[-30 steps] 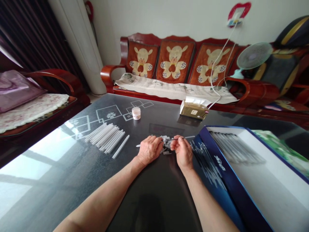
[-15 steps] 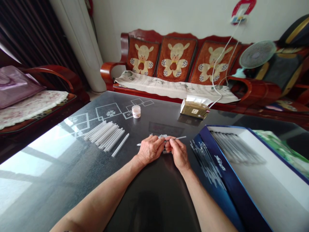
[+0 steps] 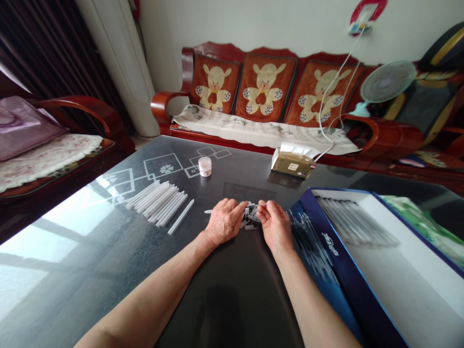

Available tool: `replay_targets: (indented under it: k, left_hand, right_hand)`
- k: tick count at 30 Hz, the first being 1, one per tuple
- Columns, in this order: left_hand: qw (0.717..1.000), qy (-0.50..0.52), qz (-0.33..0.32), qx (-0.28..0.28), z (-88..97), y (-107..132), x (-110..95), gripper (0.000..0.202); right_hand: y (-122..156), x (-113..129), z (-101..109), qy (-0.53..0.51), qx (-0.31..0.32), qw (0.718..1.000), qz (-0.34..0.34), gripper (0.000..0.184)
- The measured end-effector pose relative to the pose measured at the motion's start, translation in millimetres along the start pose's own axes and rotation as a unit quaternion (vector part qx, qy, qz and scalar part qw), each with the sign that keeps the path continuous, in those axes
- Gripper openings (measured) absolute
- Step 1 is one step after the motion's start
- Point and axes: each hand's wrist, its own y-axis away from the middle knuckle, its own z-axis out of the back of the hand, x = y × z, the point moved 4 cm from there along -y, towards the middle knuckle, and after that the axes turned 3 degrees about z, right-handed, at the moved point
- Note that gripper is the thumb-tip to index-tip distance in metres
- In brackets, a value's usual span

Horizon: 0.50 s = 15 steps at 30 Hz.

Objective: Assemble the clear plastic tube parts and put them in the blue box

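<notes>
My left hand (image 3: 225,222) is closed around a white pen barrel (image 3: 208,211), whose pointed end sticks out past the knuckles on the left. Its other end is hidden by the fingers. Facing it, my right hand (image 3: 276,223) has thumb and forefinger pinched together; what they hold is too small to make out. Between the hands a heap of small grey and white plastic pieces (image 3: 250,223) lies on the dark table (image 3: 224,290). To the left rests a row of white pen barrels (image 3: 159,200), with a single white barrel (image 3: 181,217) apart from it.
A small round tub (image 3: 205,166) and a tissue pack (image 3: 293,163) stand farther back. At right, thin pen refills (image 3: 313,244) lie on blue card beside a blue-edged box (image 3: 416,270) with a row of pens (image 3: 353,220) inside. A sofa (image 3: 268,130) stands beyond the table.
My right hand has moved slightly right, away from my left, and the thin stick at its fingers no longer shows. The heap of small pieces is now more exposed.
</notes>
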Motion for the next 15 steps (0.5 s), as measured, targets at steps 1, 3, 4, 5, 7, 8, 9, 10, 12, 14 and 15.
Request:
replay_targets:
  k: [1, 3, 4, 5, 7, 8, 9, 10, 12, 14, 15]
  left_hand:
    - [1.000, 0.002, -0.007, 0.000, -0.3, 0, 0, 0.034]
    - [1.000, 0.007, -0.014, -0.003, -1.1, 0, 1, 0.035]
    - [1.000, 0.010, -0.017, -0.003, -1.5, 1, 2, 0.036]
    - [1.000, 0.013, -0.021, -0.004, -1.8, 1, 2, 0.036]
    - [1.000, 0.016, -0.026, -0.009, -2.2, 2, 3, 0.036]
    - [1.000, 0.014, -0.023, -0.015, -2.0, 2, 4, 0.036]
    - [0.999, 0.011, -0.014, -0.027, -1.4, 2, 6, 0.036]
    - [0.999, 0.006, 0.000, -0.045, -0.4, 3, 8, 0.036]
    - [0.995, -0.008, 0.036, -0.089, 2.4, 4, 14, 0.036]
    - [0.990, -0.017, 0.062, -0.128, 5.0, 5, 20, 0.036]
    - [0.988, -0.020, 0.070, -0.140, 5.8, 5, 22, 0.035]
  right_hand:
    - [3, -3, -2, 0.011, 0.011, 1.000, -0.005, 0.032]
    - [8, -7, -6, 0.059, 0.041, 0.997, 0.002, 0.028]
    - [11, -7, -9, 0.102, 0.062, 0.993, 0.017, 0.026]
    - [13, -6, -11, 0.156, 0.087, 0.983, 0.042, 0.023]
    - [17, -1, -16, 0.270, 0.139, 0.945, 0.121, 0.019]
    - [19, 2, -18, 0.317, 0.161, 0.920, 0.166, 0.018]
    - [21, 6, -20, 0.352, 0.178, 0.895, 0.207, 0.018]
    - [22, 9, -21, 0.377, 0.187, 0.874, 0.243, 0.018]
    - [24, 12, -22, 0.418, 0.196, 0.837, 0.294, 0.019]
    - [27, 13, -24, 0.455, 0.214, 0.798, 0.331, 0.017]
    - [29, 12, -25, 0.472, 0.231, 0.778, 0.345, 0.016]
